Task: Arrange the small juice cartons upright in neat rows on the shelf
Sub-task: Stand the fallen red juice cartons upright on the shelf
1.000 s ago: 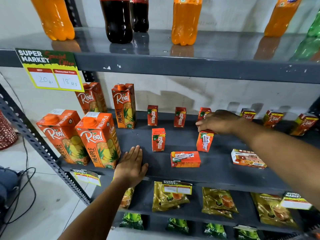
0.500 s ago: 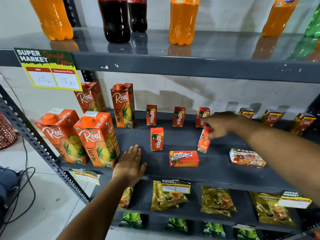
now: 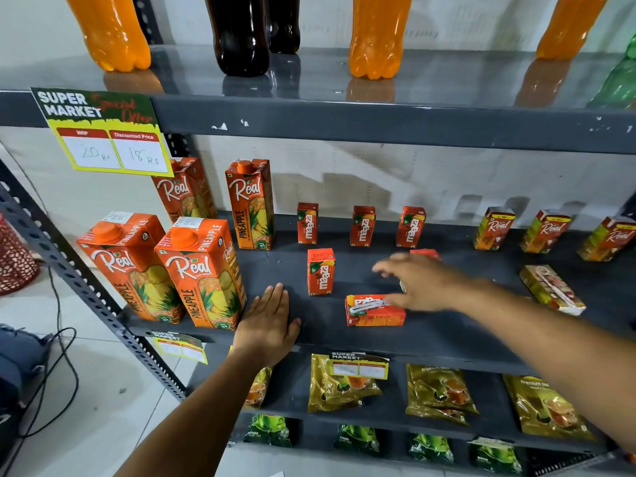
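Three small red Maaza cartons (image 3: 362, 226) stand upright in a back row on the grey shelf (image 3: 447, 339). In front of them, one Maaza carton (image 3: 320, 271) stands upright. Another upright carton (image 3: 425, 253) is mostly hidden behind my right hand. A further Maaza carton (image 3: 375, 309) lies flat near the front. My right hand (image 3: 423, 284) is blurred, fingers spread, just above the flat carton's right end, holding nothing. My left hand (image 3: 268, 321) rests flat on the shelf's front edge.
Tall Real pineapple cartons (image 3: 203, 270) stand at the shelf's left. Three small Real cartons (image 3: 545, 232) stand at the back right, and one small Real carton (image 3: 552, 289) lies flat in front of them. Soda bottles (image 3: 241, 32) stand above and tea pouches (image 3: 344, 383) lie below.
My right hand let go of the carton it stood up in the second row and moved down and left over the flat carton. My left hand stayed put.
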`<state>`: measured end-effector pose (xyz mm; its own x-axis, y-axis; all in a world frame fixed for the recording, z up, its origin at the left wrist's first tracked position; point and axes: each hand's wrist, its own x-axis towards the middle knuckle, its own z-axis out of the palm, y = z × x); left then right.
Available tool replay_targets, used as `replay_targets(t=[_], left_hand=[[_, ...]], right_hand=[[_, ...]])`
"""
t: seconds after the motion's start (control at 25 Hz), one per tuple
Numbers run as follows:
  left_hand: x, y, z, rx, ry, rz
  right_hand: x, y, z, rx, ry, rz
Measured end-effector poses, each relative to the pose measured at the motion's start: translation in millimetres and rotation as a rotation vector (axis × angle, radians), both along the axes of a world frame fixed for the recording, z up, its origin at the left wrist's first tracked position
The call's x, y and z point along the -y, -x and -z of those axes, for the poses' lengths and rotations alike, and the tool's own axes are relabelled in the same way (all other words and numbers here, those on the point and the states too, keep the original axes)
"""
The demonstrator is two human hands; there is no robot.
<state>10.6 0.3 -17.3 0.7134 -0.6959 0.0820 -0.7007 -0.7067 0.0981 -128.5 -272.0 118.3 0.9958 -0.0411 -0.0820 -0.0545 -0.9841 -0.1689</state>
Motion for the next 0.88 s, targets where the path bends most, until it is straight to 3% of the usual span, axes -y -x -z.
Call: replay_targets(t=[0.12, 0.2, 0.36, 0.56, 0.64, 0.72, 0.88], left_hand=[[-1, 0, 0, 0.0, -0.004, 0.003], [-1, 0, 1, -0.002, -0.009, 0.004], [-1, -1, 2, 0.001, -0.008, 0.007], [-1, -2, 3, 0.003, 0.0, 0.009], [-1, -3, 4, 0.003, -0.001, 0.012], [-2, -3, 5, 0.003, 0.005, 0.012], [-3, -3, 5, 0.004, 0.012, 0.017]], right_hand=[[-24, -3, 31, -0.237, 0.099, -0.002], [-34, -12, 40, -0.262, 0.124, 0.003], [-49, -25, 48, -0.148, 0.109, 0.072], [-44, -31, 36, 0.273, -0.142, 0.398], [-39, -38, 30, 0.374, -0.15, 0.498], [-37, -46, 26, 0.362, -0.108, 0.549], [-37, -58, 14, 0.151, -0.042, 0.635]])
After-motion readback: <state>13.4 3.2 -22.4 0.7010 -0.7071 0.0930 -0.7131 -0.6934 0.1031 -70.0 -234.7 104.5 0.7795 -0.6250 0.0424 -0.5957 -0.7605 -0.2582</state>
